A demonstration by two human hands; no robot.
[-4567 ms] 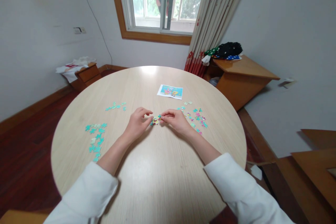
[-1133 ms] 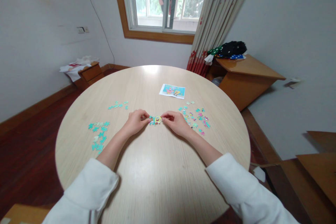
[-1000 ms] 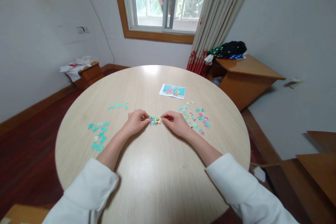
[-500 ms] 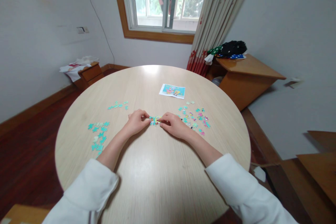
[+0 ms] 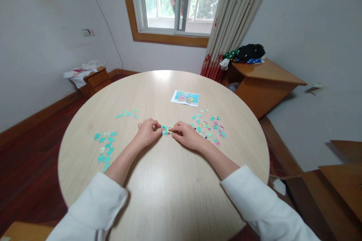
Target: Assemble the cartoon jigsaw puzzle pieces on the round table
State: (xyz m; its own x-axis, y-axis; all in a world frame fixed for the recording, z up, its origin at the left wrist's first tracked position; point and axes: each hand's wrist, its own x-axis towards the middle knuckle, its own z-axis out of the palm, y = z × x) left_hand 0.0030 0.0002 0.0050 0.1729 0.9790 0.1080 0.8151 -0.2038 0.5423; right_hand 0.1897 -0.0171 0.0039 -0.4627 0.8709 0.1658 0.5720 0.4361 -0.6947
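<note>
A small joined patch of jigsaw puzzle pieces [image 5: 167, 130], yellow, teal and white, lies flat on the round table between my hands. My left hand [image 5: 147, 131] grips its left edge between thumb and fingers. On the right edge, my right hand [image 5: 185, 134] presses with thumb and forefinger, and its fingertips cover part of the patch. Loose multicoloured puzzle pieces [image 5: 210, 128] are scattered just right of my right hand. Teal puzzle pieces [image 5: 106, 148] lie to the left of my left forearm, with a smaller teal group [image 5: 127, 113] farther back.
A printed cartoon picture [image 5: 185, 98] lies toward the back of the round table [image 5: 158, 192]. Beyond the table's right edge stands a wooden cabinet [image 5: 268, 79] with cloths [image 5: 250, 52] on top. A small wooden stool [image 5: 98, 79] with papers is at the back left.
Both hands stay at the puzzle patch with almost no movement. The whole view shifts very slightly.
</note>
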